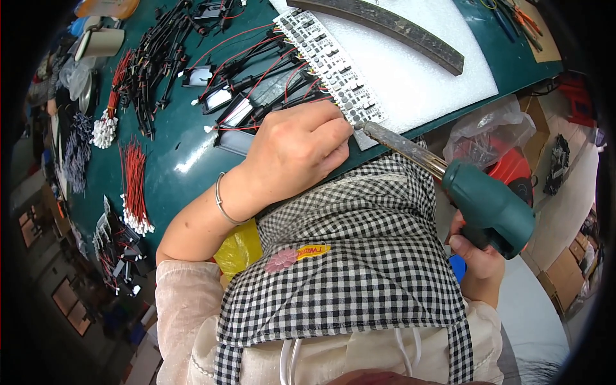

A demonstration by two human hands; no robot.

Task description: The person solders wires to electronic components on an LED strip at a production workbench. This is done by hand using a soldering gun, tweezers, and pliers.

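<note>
Left hand (295,151): fingers together, pinched at near end of circuit board strip (330,64), steadying it w/ red/black leads on green mat (173,160). Right hand (478,253): fingers clamped on teal plastic grip of soldering gun (462,186); metal barrel tip meets strip's end. Strip lies partly on white foam sheet (417,77); dark curved bar (385,25) on the foam.
</note>
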